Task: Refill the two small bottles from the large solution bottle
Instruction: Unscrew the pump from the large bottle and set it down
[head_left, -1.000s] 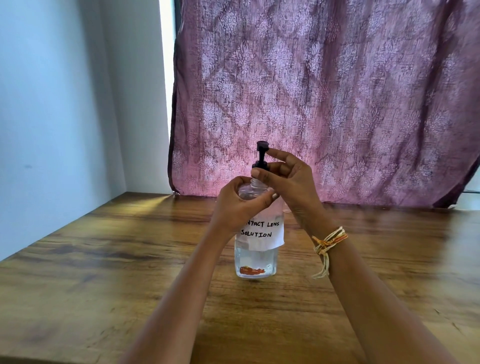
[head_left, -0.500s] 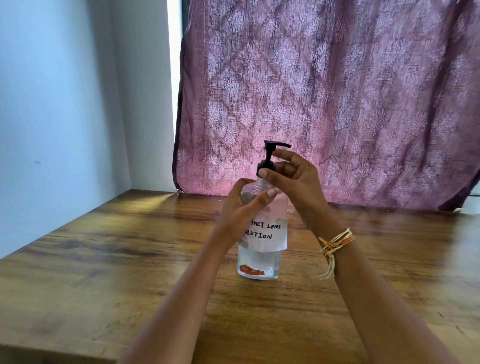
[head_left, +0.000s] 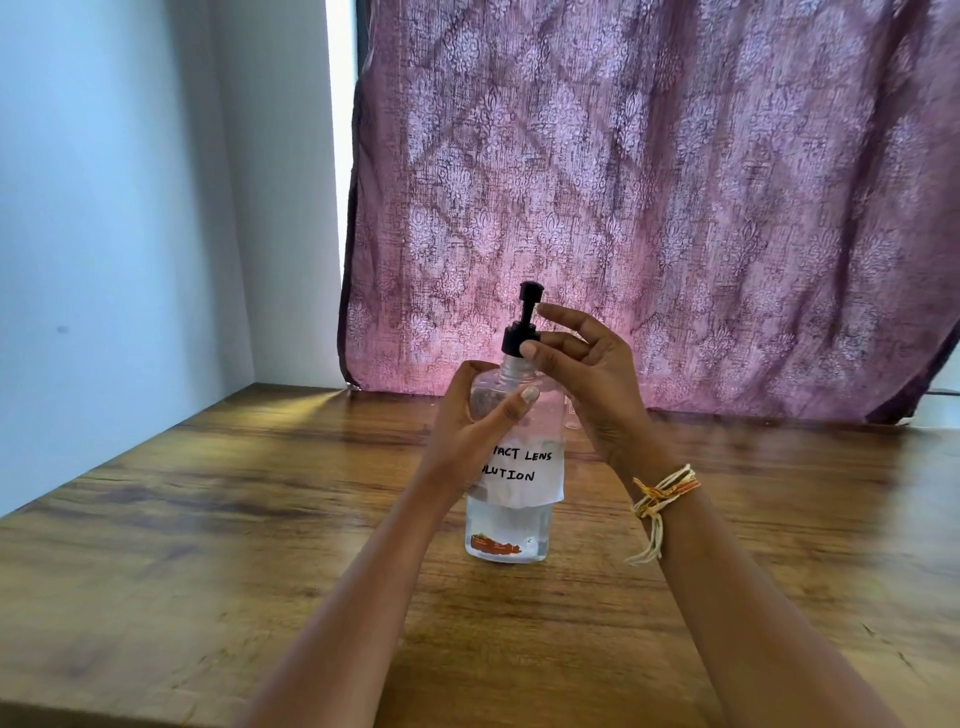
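L hand (head_left: 475, 421) grips bottle (head_left: 511, 519); R hand (head_left: 587, 374) pinches pump (head_left: 522, 325) (loosely).

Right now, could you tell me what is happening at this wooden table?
A person is working on the clear plastic pump bottle labelled contact lens solution, which stands upright on the brown wooden table. The left hand grips its shoulder, while the right hand has its fingers on the black pump collar. No small bottles are clearly in view.
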